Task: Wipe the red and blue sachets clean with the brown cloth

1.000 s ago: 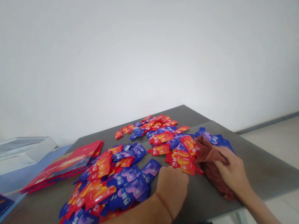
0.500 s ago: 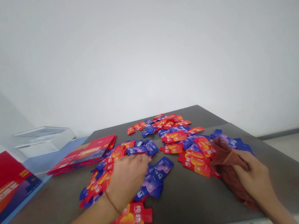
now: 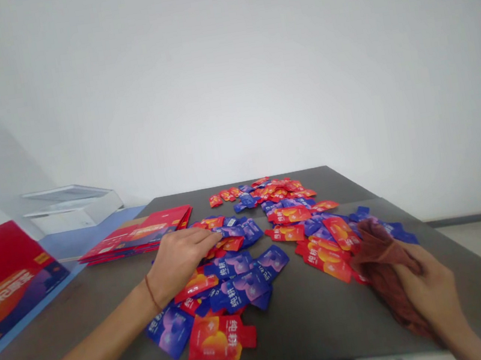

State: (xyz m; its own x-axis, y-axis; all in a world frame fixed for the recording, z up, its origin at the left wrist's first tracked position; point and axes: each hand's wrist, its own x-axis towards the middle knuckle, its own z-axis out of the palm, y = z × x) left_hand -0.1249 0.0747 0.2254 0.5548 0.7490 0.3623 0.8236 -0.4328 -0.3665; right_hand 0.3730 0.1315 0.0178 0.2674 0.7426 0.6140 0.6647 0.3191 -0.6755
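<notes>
My left hand (image 3: 183,256), with a thin cord on the wrist, reaches over the left pile of red and blue sachets. Its fingers are closed on the edge of a blue sachet (image 3: 231,230) lying at the top of that pile. Nearer to me, a red sachet (image 3: 215,337) with orange fruit printed on it and a blue sachet (image 3: 172,331) lie flat on the table. On the right, my right hand (image 3: 428,284) grips a crumpled brown cloth (image 3: 387,272). The cloth touches red sachets (image 3: 329,257) at the edge of the right pile.
Flat red cartons (image 3: 140,235) are stacked at the left of the dark table (image 3: 308,321). A larger red box (image 3: 5,284) stands at the far left. Behind it, a white open box (image 3: 74,212) rests on a blue surface. More sachets (image 3: 278,189) lie toward the back.
My left hand has moved left and away from me, uncovering blue sachets in the front of the left pile. My right hand still holds the cloth in about the same place.
</notes>
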